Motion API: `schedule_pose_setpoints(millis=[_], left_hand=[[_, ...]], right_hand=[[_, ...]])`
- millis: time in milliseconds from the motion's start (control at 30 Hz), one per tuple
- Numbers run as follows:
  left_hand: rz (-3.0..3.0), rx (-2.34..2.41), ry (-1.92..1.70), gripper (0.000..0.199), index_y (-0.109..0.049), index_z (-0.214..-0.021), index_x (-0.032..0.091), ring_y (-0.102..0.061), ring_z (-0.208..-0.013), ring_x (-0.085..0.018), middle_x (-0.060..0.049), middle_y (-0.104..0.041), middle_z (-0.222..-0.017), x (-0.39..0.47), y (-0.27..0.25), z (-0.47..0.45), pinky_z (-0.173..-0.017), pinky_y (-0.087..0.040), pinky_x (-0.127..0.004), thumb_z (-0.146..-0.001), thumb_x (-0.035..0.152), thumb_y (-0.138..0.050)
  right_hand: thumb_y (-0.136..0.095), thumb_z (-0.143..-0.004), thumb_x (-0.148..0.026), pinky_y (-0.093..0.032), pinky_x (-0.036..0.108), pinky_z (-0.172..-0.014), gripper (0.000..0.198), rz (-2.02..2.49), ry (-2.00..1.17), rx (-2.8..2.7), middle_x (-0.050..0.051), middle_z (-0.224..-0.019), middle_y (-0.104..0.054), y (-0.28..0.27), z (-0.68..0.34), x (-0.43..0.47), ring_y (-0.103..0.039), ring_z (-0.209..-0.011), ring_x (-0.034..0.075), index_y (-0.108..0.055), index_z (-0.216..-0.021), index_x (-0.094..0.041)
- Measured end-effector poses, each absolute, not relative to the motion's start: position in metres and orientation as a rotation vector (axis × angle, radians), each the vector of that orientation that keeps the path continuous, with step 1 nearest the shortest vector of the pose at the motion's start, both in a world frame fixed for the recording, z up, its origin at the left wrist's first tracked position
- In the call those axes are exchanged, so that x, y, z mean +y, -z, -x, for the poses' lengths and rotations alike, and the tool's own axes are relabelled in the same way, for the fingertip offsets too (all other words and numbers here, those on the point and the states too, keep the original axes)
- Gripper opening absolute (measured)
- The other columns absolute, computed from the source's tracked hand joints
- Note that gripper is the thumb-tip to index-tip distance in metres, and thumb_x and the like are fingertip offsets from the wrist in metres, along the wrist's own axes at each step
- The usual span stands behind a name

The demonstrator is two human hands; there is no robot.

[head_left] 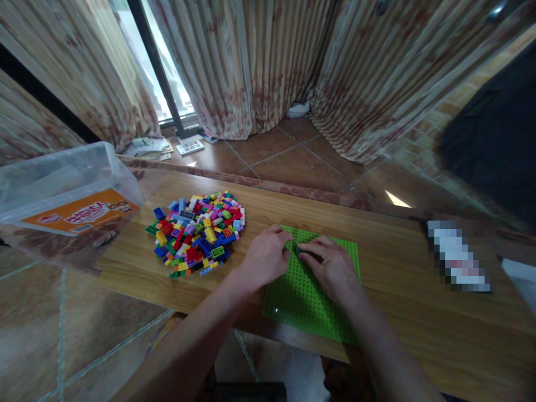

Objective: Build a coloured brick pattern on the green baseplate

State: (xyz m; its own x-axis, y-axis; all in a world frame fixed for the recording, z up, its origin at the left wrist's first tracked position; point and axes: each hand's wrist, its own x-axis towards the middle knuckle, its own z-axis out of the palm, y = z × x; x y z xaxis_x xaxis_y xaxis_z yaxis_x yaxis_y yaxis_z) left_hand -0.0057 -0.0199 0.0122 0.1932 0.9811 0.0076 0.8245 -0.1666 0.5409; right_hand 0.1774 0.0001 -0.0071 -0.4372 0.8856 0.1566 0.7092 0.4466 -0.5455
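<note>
A bright green studded baseplate [310, 301] lies on the wooden table beneath both hands. Over its far part, my right hand [330, 265] pinches a small dark green brick [297, 249] between thumb and fingertips. My left hand [270, 251] is closed just left of that brick, its fingertips curled at the plate's upper left. Whatever those fingers hold, if anything, is hidden. Left of the hands, a heap of loose toy bricks [201, 231] in many colours is spread on the table.
A clear plastic box [71, 178] with an orange label stands at the table's left end. At the right lies a blurred-out flat object [456, 254]. Beyond the wooden table [393, 262] are the tiled floor, some papers [148, 147] and long curtains [268, 67].
</note>
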Motion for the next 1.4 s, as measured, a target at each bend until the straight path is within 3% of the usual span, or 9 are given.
schedule_pose_setpoints(millis=[300,500,700,967,1400], left_hand=[[-2.075,1.755,-0.454,0.015,-0.066,-0.095,0.018,-0.063,-0.089,-0.021,-0.007,-0.065,-0.096,-0.018,-0.014,0.007,-0.086,-0.053,-0.033,-0.083,0.018,-0.057],[-2.071,1.658,-0.53,0.027,-0.065,-0.109,0.021,-0.063,-0.098,-0.02,-0.005,-0.064,-0.106,-0.02,-0.013,0.007,-0.091,-0.052,-0.032,-0.085,0.016,-0.055],[-2.11,1.588,-0.517,0.024,-0.068,-0.105,0.021,-0.062,-0.1,-0.02,-0.005,-0.064,-0.105,-0.021,-0.015,0.007,-0.093,-0.051,-0.032,-0.084,0.018,-0.058],[-2.128,1.582,-0.494,0.017,-0.069,-0.1,0.019,-0.062,-0.097,-0.021,-0.006,-0.064,-0.103,-0.017,-0.013,0.007,-0.09,-0.051,-0.033,-0.085,0.022,-0.061],[-2.151,1.547,-0.522,0.016,-0.068,-0.098,0.021,-0.064,-0.094,-0.019,-0.003,-0.066,-0.1,-0.015,-0.008,0.005,-0.088,-0.051,-0.031,-0.086,0.017,-0.059]], right_hand=[[-0.056,-0.09,-0.029,-0.047,0.039,-0.082,0.022,1.355,-0.427,-2.306,0.007,-0.093,-0.068,0.014,-0.169,-0.007,-0.062,-0.087,0.022,-0.074,-0.101,-0.024],[-0.057,-0.088,-0.027,-0.047,0.04,-0.084,0.023,1.362,-0.42,-2.278,0.007,-0.097,-0.07,0.008,-0.167,-0.009,-0.063,-0.091,0.024,-0.07,-0.106,-0.023],[-0.058,-0.087,-0.027,-0.05,0.04,-0.085,0.024,1.37,-0.512,-2.215,0.007,-0.101,-0.071,0.004,-0.17,-0.011,-0.064,-0.093,0.024,-0.068,-0.108,-0.022],[-0.06,-0.089,-0.032,-0.048,0.039,-0.085,0.016,1.389,-0.498,-2.249,0.005,-0.092,-0.071,0.002,-0.18,-0.005,-0.064,-0.089,0.022,-0.073,-0.091,-0.024],[-0.063,-0.088,-0.027,-0.045,0.036,-0.085,0.012,1.394,-0.556,-2.265,0.004,-0.089,-0.07,0.003,-0.18,0.0,-0.062,-0.089,0.021,-0.074,-0.092,-0.023]])
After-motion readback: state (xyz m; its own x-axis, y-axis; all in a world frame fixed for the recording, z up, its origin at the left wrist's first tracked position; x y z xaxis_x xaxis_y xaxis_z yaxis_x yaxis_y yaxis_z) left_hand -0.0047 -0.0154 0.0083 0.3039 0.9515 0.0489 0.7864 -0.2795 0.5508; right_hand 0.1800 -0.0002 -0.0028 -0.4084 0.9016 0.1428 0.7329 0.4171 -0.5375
